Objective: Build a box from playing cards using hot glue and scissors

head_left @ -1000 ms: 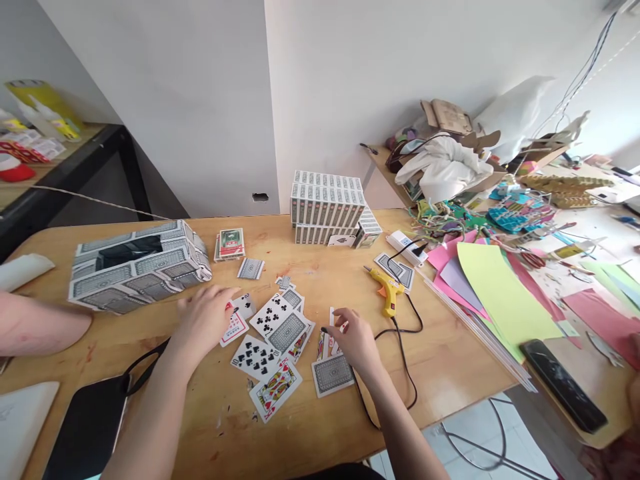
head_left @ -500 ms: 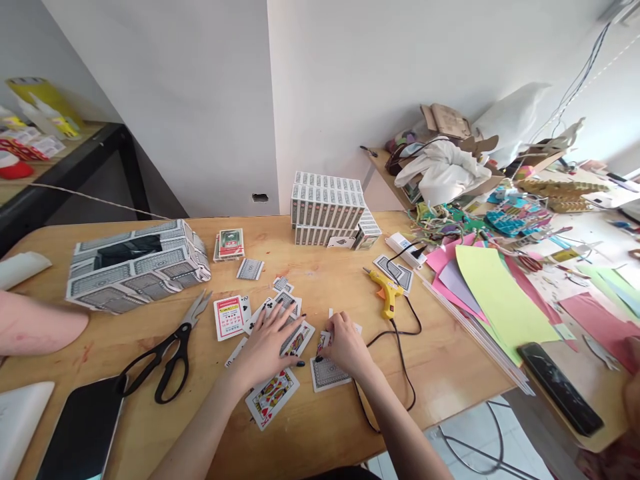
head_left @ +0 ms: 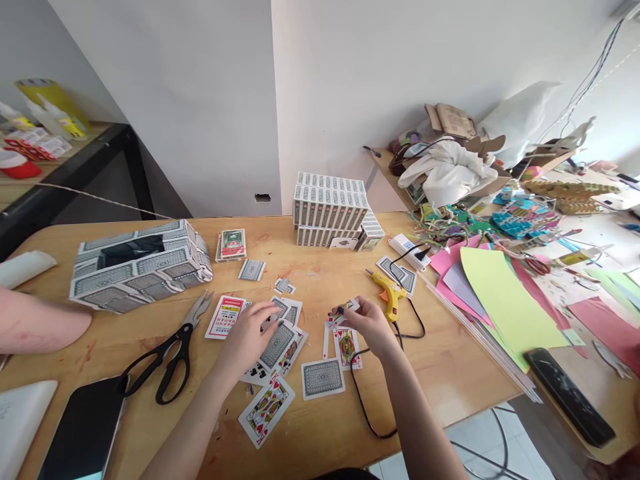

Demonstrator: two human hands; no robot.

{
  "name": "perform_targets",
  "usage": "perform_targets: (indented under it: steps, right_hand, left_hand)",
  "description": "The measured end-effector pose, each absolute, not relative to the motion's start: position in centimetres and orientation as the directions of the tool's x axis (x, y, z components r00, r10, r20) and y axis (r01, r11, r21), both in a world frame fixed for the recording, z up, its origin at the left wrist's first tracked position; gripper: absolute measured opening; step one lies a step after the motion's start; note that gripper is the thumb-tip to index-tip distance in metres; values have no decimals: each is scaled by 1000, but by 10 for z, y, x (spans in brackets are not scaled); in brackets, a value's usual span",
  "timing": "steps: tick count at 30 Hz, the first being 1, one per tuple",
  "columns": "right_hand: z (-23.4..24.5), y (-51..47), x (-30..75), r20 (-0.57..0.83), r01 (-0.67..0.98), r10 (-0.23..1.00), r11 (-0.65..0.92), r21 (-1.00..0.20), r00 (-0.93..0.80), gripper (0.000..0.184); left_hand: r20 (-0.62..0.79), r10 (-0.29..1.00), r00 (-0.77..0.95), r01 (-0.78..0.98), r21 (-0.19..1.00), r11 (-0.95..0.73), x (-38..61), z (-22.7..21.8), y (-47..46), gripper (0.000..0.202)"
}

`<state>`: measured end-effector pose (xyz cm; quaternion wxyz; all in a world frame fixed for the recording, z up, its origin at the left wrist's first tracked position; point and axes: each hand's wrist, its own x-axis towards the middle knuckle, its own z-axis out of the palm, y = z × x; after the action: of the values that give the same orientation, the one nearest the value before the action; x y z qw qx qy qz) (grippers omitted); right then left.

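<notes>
On the brown wooden table (head_left: 240, 460), a flat black rectangular device (head_left: 83, 427) is laid nearest at left, with a white face-up king of hearts card (head_left: 267, 410) nearer the middle. Just beyond, a grey-patterned face-down card (head_left: 323, 379) and black-handled metal scissors (head_left: 183, 347) are seen. The hands are held well apart: a loose pile of playing cards (head_left: 278, 347) is partly covered by the left hand (head_left: 257, 330), whose grip cannot be told, while a colour-printed card (head_left: 349, 307) is pinched in the right hand (head_left: 373, 323), above the table. Farther off, a yellow glue gun (head_left: 393, 293) is set at right, a long box faced with grey-backed cards (head_left: 143, 267) at left, and small white-and-grey card boxes (head_left: 327, 203) are stacked.
</notes>
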<state>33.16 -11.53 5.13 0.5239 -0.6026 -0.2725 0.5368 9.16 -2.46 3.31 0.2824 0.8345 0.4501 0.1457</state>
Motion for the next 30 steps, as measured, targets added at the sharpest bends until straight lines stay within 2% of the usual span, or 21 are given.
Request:
perform_targets:
  steps: [2, 3, 5, 8, 11, 15, 18, 22, 30]
  right_hand:
    - [50, -108, 339, -336, -230, 872, -267, -936, 356, 32]
    - [48, -105, 342, -310, -160, 862, -268, -950, 402, 31]
    - [42, -97, 349, -224, 94, 841, -307, -947, 493, 24]
    - [33, -82, 360, -22, 516, 834, -362, -776, 552, 21]
    - [27, -61, 370, 91, 727, 847, -390, -565, 525, 19]
    - [22, -40, 375, 48, 800, 845, -485, -353, 533, 16]
    - [21, -36, 373, 25, 797, 828, -532, -286, 561, 20]
    - [25, -36, 375, -109, 813, 826, -564, -146, 554, 22]
    - [27, -26, 381, -211, 853, 844, -517, -73, 493, 25]
  left_hand:
    - [8, 884, 467, 710, 593, -380, 100, 33, -10, 25]
    - [10, 901, 434, 726, 589, -356, 104, 33, -3, 24]
    - [8, 919, 395, 743, 585, -325, 113, 34, 9, 24]
    - [26, 924, 382, 732, 601, -320, 121, 39, 14, 23]
    - [31, 928, 370, 714, 630, -306, 116, 44, 6, 23]
    - [14, 946, 323, 738, 622, -262, 92, 47, -10, 24]
    - [43, 954, 295, 761, 594, -262, 70, 45, -20, 26]
    - [81, 957, 279, 775, 569, -274, 50, 42, -28, 27]
    - [138, 960, 242, 780, 561, -277, 42, 37, -37, 27]
